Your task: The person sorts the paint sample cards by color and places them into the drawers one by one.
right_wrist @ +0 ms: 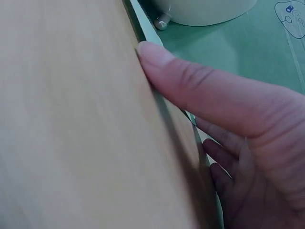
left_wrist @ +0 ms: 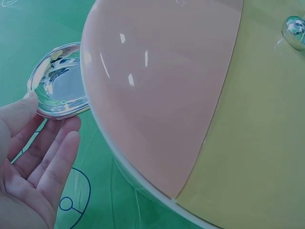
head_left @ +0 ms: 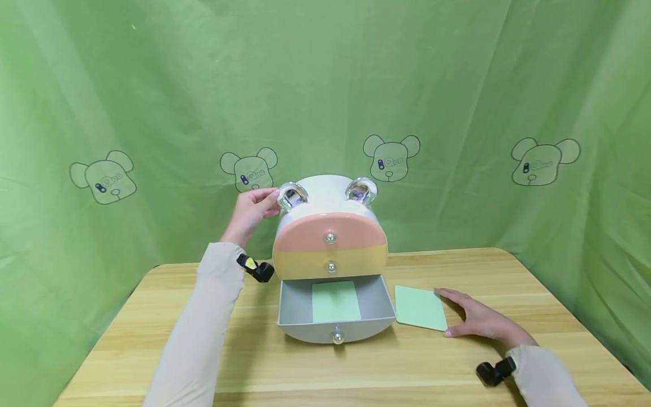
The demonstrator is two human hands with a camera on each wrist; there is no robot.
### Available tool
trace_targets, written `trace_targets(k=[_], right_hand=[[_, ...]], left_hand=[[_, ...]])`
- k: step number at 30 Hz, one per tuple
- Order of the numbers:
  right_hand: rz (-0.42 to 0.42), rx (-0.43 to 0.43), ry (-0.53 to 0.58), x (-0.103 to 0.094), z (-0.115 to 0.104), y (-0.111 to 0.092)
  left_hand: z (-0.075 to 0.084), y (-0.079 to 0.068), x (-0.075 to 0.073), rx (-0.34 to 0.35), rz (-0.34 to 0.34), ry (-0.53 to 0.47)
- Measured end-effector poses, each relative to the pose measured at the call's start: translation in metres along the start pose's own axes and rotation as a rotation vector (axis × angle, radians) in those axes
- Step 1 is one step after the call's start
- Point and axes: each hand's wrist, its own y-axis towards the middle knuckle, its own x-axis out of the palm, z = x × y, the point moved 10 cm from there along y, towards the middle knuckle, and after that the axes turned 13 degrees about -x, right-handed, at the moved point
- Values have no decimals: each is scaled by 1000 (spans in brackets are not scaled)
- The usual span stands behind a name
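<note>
A rounded, bear-like drawer box (head_left: 325, 192) has a pink drawer (head_left: 305, 233), a yellow drawer (head_left: 305, 264) and a grey bottom drawer (head_left: 376, 299) that is pulled out. My left hand (head_left: 251, 212) pinches the box's left silver ear (left_wrist: 62, 86), thumb on the rim and fingers behind it. One light green square card (head_left: 335, 301) lies inside the grey drawer. Another green card (head_left: 419, 308) is on the table, right of the drawer. My right hand (head_left: 480, 319) holds this card at its right side, thumb at the near corner and forefinger at the far corner.
The wooden table (head_left: 168, 333) ends at a back edge just behind the box. Green cloth (head_left: 325, 85) with printed bear heads hangs behind and at both sides. A silver knob (head_left: 338, 337) sticks out from the open drawer's front.
</note>
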Motion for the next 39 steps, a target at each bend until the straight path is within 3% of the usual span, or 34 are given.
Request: trace_targets(k=[22, 39], right_hand=[[35, 57, 90, 0, 9, 5], [71, 56, 360, -5, 20, -2]], left_hand=[[2, -1, -1, 13, 2, -16], [1, 0, 0, 8, 9, -3]])
